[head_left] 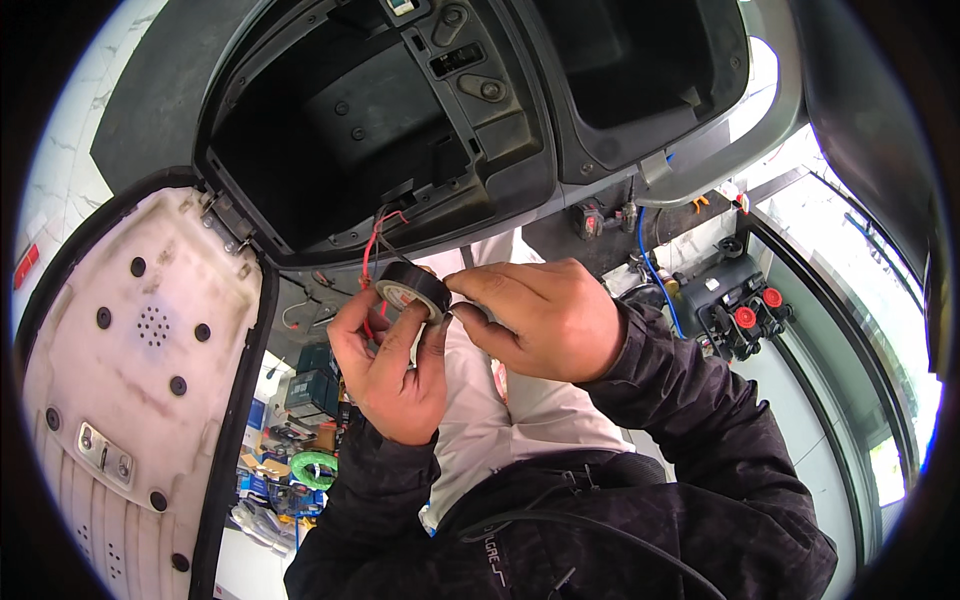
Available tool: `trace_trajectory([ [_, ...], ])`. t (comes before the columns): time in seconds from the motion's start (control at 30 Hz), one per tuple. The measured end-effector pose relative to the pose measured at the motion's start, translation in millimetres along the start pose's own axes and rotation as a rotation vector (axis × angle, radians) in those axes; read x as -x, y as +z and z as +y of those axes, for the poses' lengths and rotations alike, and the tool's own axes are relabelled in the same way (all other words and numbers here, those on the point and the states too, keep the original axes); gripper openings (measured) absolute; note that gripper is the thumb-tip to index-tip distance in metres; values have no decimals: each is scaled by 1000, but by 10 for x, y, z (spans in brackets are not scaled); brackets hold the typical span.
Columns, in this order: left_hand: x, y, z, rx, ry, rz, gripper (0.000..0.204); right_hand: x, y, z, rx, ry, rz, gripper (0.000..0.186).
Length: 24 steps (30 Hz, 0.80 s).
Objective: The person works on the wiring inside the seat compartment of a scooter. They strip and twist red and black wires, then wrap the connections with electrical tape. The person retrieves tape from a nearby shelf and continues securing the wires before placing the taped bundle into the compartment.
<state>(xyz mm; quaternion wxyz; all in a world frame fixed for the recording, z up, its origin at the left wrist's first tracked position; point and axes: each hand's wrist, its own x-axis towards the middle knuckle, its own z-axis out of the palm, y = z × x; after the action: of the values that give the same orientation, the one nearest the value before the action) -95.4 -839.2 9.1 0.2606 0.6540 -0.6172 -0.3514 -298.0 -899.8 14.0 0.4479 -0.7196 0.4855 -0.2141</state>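
A roll of black electrical tape is gripped by my left hand, its fingers reaching into the cardboard core. My right hand comes from the other side, thumb and forefinger pinched at the roll's outer edge, where the tape's end appears to be. Red wires and a dark cable run from the rim of the open black storage compartment down to my left fingers. Their lower ends are partly hidden behind that hand.
The compartment's hinged lid lies swung out at left, pale underside up. A grab rail curves at upper right. Beyond are a cordless power tool, a blue hose, a black machine with red knobs and a green coil.
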Motion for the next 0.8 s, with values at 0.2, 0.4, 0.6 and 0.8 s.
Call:
trace_trajectory([
  [0.2, -60, -18, 48, -68, 4, -26, 37, -16, -37, 53, 110, -80, -13, 24],
  [0.4, -133, -77, 131, -163, -30, -113, 37, -10, -114, 64, 225, -66, -212, 26],
  [0.6, -208, -123, 215, -233, -25, -165, 36, -51, -65, 37, 281, -53, -180, 20],
  [0.8, -248, -154, 259, -261, -22, -209, 34, -149, -109, 77, 352, -160, -170, 15],
])
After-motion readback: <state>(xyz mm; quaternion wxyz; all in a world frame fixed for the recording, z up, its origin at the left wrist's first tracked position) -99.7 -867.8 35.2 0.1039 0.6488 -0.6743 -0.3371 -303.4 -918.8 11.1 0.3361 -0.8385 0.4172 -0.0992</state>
